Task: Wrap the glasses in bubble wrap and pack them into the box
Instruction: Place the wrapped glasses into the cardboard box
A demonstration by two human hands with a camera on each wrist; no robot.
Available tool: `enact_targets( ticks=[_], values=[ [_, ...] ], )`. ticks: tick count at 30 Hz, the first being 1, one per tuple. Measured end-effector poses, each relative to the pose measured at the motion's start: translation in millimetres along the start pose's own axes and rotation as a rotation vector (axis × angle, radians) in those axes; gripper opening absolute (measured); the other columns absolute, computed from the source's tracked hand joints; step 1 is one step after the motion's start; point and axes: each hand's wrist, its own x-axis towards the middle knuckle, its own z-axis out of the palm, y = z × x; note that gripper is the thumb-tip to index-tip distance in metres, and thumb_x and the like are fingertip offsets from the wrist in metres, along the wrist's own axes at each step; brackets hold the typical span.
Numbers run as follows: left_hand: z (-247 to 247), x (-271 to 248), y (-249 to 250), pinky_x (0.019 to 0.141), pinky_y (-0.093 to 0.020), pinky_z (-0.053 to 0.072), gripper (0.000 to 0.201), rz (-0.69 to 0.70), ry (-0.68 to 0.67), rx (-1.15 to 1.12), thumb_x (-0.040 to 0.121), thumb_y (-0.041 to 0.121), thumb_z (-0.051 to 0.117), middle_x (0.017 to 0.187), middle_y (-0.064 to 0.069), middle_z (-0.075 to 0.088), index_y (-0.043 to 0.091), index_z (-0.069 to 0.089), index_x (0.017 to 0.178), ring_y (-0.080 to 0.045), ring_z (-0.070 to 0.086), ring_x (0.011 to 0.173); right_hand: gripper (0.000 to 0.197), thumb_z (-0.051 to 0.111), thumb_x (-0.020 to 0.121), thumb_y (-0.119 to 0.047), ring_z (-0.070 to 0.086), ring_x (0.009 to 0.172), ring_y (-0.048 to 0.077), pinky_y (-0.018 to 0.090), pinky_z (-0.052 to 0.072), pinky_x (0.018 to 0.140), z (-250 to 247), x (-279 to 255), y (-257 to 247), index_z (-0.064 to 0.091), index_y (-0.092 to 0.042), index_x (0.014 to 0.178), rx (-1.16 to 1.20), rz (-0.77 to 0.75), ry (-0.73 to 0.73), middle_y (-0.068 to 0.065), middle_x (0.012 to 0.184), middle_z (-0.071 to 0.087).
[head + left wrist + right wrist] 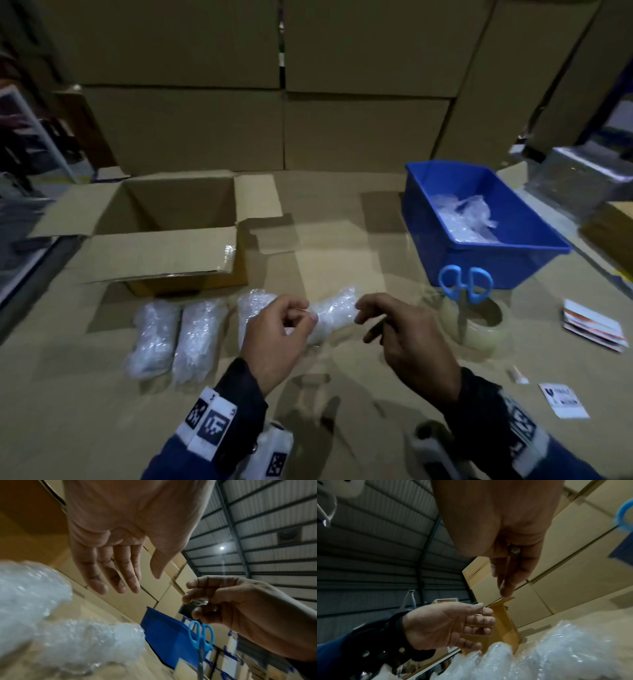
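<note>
Both grips loose, empty — left hand (274, 337), right hand (407, 337) — above crinkly bubble-wrapped bundles (334, 317).

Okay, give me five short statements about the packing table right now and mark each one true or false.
1. Four bubble-wrapped bundles lie on the table near the hands. True.
2. The cardboard box is taped shut. False: its flaps are open.
3. The blue scissors stand handles-up in the tape roll. True.
4. The blue bin sits left of the cardboard box. False: it sits to the right, with loose bubble wrap inside.
5. The left hand grips the scissors. False: it hovers over the bundles, like the right hand, gripping none of them.
</note>
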Motion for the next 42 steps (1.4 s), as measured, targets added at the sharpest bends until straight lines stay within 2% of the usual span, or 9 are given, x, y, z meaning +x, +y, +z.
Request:
enact_targets(
  ticks=[4, 6, 9, 15, 19, 27, 35, 39, 42],
  values=[
    [-31, -3, -7, 0.075, -0.014, 0.050, 0.011, -0.058, 0.139, -0.030, 0.087, 0.019, 0.072, 0.089, 0.006, 0.072, 0.024, 0.067, 0.096, -0.002, 0.067, 0.086, 0.060, 0.027, 0.067, 0.002, 0.065, 0.086, 0.006, 0.012, 0.047, 0.082, 31, 29, -5, 0.066, -0.008, 0.111, -0.033, -0.157, -0.096, -0.002, 0.099, 0.072],
    [-47, -5, -11, 0.079, -0.023, 0.054, 0.012, -0.099, 0.206, -0.042, 0.087, 0.019, 0.071, 0.091, 0.005, 0.072, 0.026, 0.067, 0.095, -0.006, 0.068, 0.089, 0.061, 0.026, 0.067, -0.002, 0.062, 0.072, 0.000, 0.009, 0.046, 0.074, 45, 39, -9, 0.065, -0.010, 0.113, 0.011, -0.186, -0.173, -0.005, 0.090, 0.071],
    [-71, -9, -18, 0.074, -0.017, 0.049, 0.013, -0.153, 0.303, 0.028, 0.088, 0.018, 0.070, 0.094, 0.007, 0.071, 0.019, 0.068, 0.101, -0.006, 0.067, 0.090, 0.059, 0.033, 0.065, 0.004, 0.050, 0.062, -0.013, 0.007, 0.040, 0.066, 70, 52, -11, 0.064, -0.010, 0.112, 0.066, -0.235, -0.300, -0.006, 0.080, 0.069],
    [-121, -13, -40, 0.086, -0.031, 0.050, 0.018, -0.277, 0.497, 0.277, 0.087, 0.020, 0.071, 0.097, -0.001, 0.071, 0.015, 0.068, 0.104, -0.019, 0.066, 0.095, 0.055, 0.029, 0.068, -0.004, 0.052, 0.082, 0.007, 0.020, 0.039, 0.086, 121, 73, -31, 0.068, -0.017, 0.105, -0.016, -0.207, -0.540, -0.007, 0.092, 0.072],
    [-141, 3, -60, 0.098, -0.040, 0.045, 0.042, -0.393, 0.398, 0.580, 0.088, 0.028, 0.068, 0.122, -0.014, 0.063, 0.012, 0.060, 0.126, -0.031, 0.057, 0.112, 0.032, 0.043, 0.086, -0.010, 0.059, 0.097, 0.022, 0.025, 0.042, 0.088, 151, 88, -42, 0.067, -0.016, 0.107, -0.123, -0.212, -0.547, 0.001, 0.102, 0.071],
    [-163, 32, -96, 0.095, -0.036, 0.047, 0.059, -0.519, 0.159, 0.493, 0.087, 0.033, 0.069, 0.129, -0.013, 0.057, 0.018, 0.040, 0.136, -0.033, 0.056, 0.115, 0.030, 0.054, 0.091, -0.027, 0.060, 0.107, 0.023, 0.030, 0.046, 0.090, 204, 105, -70, 0.062, -0.020, 0.119, -0.276, -0.024, -0.531, -0.001, 0.107, 0.069],
    [-172, 47, -110, 0.072, -0.030, 0.052, 0.061, -0.559, 0.018, 0.535, 0.071, 0.048, 0.079, 0.104, -0.008, 0.067, 0.010, 0.061, 0.115, -0.027, 0.064, 0.093, 0.051, 0.062, 0.090, -0.040, 0.051, 0.114, 0.031, 0.038, 0.042, 0.094, 218, 112, -93, 0.048, -0.016, 0.132, -0.600, 0.002, -0.604, 0.012, 0.126, 0.052],
    [-185, 37, -107, 0.071, -0.029, 0.052, 0.047, -0.486, 0.026, 0.367, 0.071, 0.046, 0.081, 0.098, -0.004, 0.068, 0.016, 0.058, 0.100, -0.020, 0.063, 0.085, 0.045, 0.059, 0.091, -0.040, 0.050, 0.112, 0.027, 0.037, 0.041, 0.094, 220, 111, -87, 0.050, -0.017, 0.128, -0.561, 0.020, -0.558, 0.007, 0.124, 0.053],
    [-198, 20, -100, 0.079, -0.034, 0.056, 0.052, -0.430, 0.026, 0.156, 0.071, 0.041, 0.083, 0.101, 0.000, 0.067, 0.025, 0.051, 0.108, -0.017, 0.067, 0.090, 0.032, 0.055, 0.090, -0.032, 0.056, 0.105, 0.027, 0.037, 0.041, 0.092, 218, 103, -80, 0.060, -0.015, 0.116, -0.406, -0.100, -0.435, 0.006, 0.112, 0.062]
  ],
)
